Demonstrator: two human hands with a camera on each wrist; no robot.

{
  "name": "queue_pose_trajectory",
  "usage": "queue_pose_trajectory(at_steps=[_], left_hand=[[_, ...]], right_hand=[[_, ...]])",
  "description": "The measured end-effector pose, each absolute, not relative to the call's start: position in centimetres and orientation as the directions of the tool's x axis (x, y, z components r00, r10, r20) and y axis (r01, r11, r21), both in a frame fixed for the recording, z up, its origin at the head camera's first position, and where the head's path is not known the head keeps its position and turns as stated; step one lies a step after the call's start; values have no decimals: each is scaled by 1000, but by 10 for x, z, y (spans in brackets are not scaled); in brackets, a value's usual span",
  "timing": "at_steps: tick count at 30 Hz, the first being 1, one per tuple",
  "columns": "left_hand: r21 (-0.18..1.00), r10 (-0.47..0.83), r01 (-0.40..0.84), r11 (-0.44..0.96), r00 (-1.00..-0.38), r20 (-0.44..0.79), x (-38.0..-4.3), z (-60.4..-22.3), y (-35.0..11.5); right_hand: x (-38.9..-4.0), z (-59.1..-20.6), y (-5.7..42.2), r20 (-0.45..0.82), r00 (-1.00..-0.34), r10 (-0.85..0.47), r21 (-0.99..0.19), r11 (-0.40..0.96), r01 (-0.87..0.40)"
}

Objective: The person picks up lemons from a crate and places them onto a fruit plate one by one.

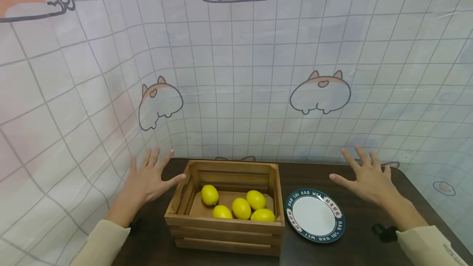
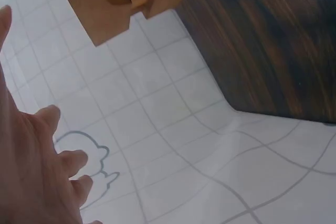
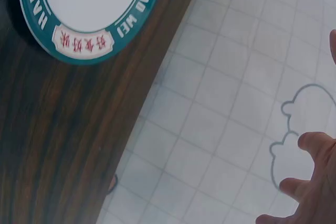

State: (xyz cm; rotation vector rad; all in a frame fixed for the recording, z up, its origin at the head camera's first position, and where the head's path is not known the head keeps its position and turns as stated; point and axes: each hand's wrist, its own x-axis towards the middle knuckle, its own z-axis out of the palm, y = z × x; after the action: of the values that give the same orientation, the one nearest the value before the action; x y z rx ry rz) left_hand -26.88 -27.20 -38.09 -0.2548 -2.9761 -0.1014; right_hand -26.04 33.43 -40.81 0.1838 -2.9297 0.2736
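Five lemons (image 1: 241,208) visible from my end, all lying inside the slatted wooden crate (image 1: 225,232). One sits apart toward the crate's left side; four bunch up to the right, close together, the nearest ones partly cut off by the front rail.

My left grip (image 1: 144,182): bare hand, wide, fingers and thumb spread, nothing held. It hangs left of the crate, so the lemons lie to its right and nearer to me, on the other side of the crate's left wall. In the head view the thumb tip overlaps that wall; the left wrist view shows the crate's corner up top, hand at the left edge, a gap between.

My right grip (image 1: 371,182): also wide, digits fanned, holding nothing. From it the lemons are well off to the left, past the plate (image 1: 315,216). That plate is nearest to this grip, to its left and nearer to me, not touched. White centre, dark teal rim with lettering and red characters. It lies flat just right of the crate; I can't tell if the two touch.

Crate and plate both on the dark wood-grain desk (image 1: 354,253). Light sleeves (image 1: 425,241) on both arms. Behind, a white grid cloth (image 1: 258,52) printed with cartoon dogs.
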Motion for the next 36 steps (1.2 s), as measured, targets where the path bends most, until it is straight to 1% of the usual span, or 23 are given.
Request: queue_pose_trajectory(at_steps=[12, 15, 17, 22, 26, 29, 32, 36], left_hand=[[57, 193, 204, 977, -969, 157, -248, -393, -265], [80, 199, 213, 974, -967, 160, -242, -398, -265], [116, 202, 221, 968, -967, 154, -239, -401, -264], [282, 213, 239, 929, -970, 121, -231, -408, -259], [448, 203, 244, 860, -969, 137, -226, -419, -259], [559, 170, 229, 797, -973, 156, -223, -428, -259], [677, 134, 200, 708, -980, 149, -222, -436, -259], [835, 126, 160, 526, -986, 109, -222, -448, -259]], right_hand=[[-245, -415, 311, 206, -967, -149, -194, 962, -190], [-241, -413, 302, 228, -958, -172, -202, 955, -219], [-239, -410, 295, 245, -951, -189, -215, 946, -244], [-237, -398, 275, 285, -924, -256, -269, 904, -333], [-239, -391, 259, 265, -909, -322, -317, 861, -398], [-240, -386, 246, 234, -897, -374, -358, 825, -438], [-242, -379, 232, 214, -882, -420, -399, 786, -472], [-248, -368, 212, 207, -856, -475, -441, 735, -515]])
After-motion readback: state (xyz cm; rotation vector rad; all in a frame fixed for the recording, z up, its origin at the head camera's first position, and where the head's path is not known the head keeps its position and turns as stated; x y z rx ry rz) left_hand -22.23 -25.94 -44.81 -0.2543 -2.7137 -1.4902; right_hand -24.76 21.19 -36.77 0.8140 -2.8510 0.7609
